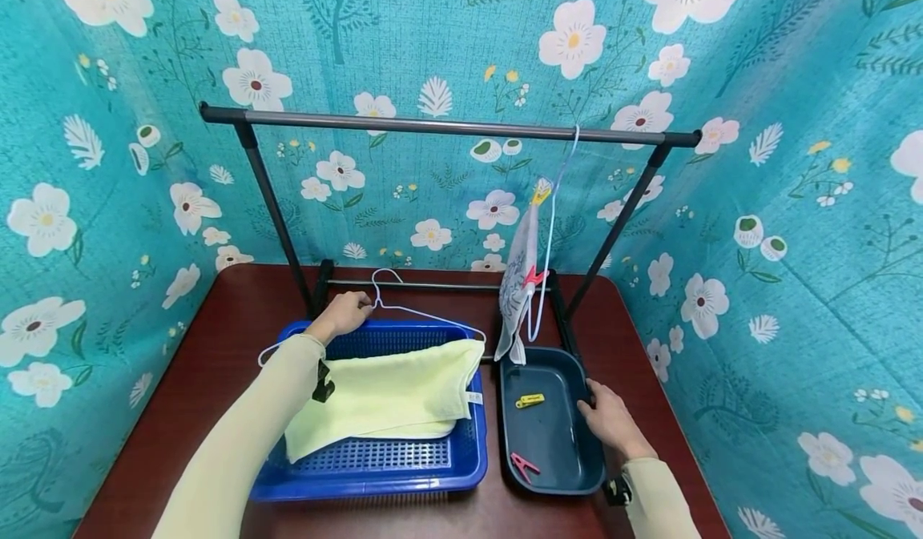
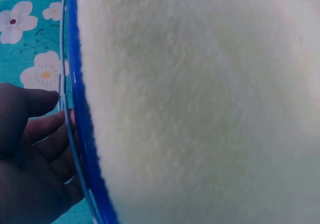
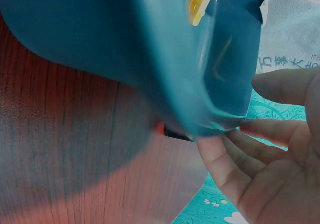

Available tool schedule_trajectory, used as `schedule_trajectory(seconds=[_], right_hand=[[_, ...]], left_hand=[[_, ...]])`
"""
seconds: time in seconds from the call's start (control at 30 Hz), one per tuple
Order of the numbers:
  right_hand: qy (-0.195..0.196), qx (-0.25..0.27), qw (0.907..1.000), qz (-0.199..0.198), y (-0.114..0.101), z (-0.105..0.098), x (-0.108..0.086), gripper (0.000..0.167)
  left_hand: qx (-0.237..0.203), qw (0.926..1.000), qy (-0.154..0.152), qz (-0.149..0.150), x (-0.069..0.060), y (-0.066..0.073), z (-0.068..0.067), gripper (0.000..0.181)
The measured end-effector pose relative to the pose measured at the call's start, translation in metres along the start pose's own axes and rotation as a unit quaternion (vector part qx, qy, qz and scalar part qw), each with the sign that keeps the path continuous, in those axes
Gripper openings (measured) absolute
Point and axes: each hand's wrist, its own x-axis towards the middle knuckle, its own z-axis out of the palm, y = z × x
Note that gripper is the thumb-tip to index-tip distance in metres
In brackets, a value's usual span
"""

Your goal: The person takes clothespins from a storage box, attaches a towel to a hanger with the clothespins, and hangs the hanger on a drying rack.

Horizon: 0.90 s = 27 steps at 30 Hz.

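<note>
My left hand pinches a pale blue wire hanger near the base of its hook, thumb against fingers. The hanger spans the back of a blue plastic basket; its lower part is partly hidden behind a pale yellow towel lying folded in the basket. At the right, my right hand holds the side rim of a dark blue-grey tray, with the thumb over the edge and fingertips at the outside. Inside the tray lie a yellow clothes peg and a pink clothes peg.
A dark metal clothes rack stands at the back of the brown table. From its bar hangs another hanger with a grey printed towel, held by a yellow peg and a red peg. Flowered teal cloth surrounds the table.
</note>
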Motion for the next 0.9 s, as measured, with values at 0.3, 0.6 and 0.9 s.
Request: schedule_trajectory(seconds=[0.3,0.6,0.9], right_hand=[[0.02,-0.021,0.9993,-0.024,-0.005,-0.003,-0.001,0.049],[0.025,-0.031,0.9988,-0.028,-0.009,-0.007,-0.003,0.045],[0.035,-0.051,0.9972,-0.041,-0.019,-0.011,-0.002,0.039]], left_hand=[[-0.031,0.9983,0.045,0.021,-0.004,0.009,-0.002,0.029],[-0.025,0.9968,0.058,0.048,-0.011,0.017,-0.009,0.018],[-0.026,0.9936,0.061,0.091,-0.027,0.034,-0.025,0.015]])
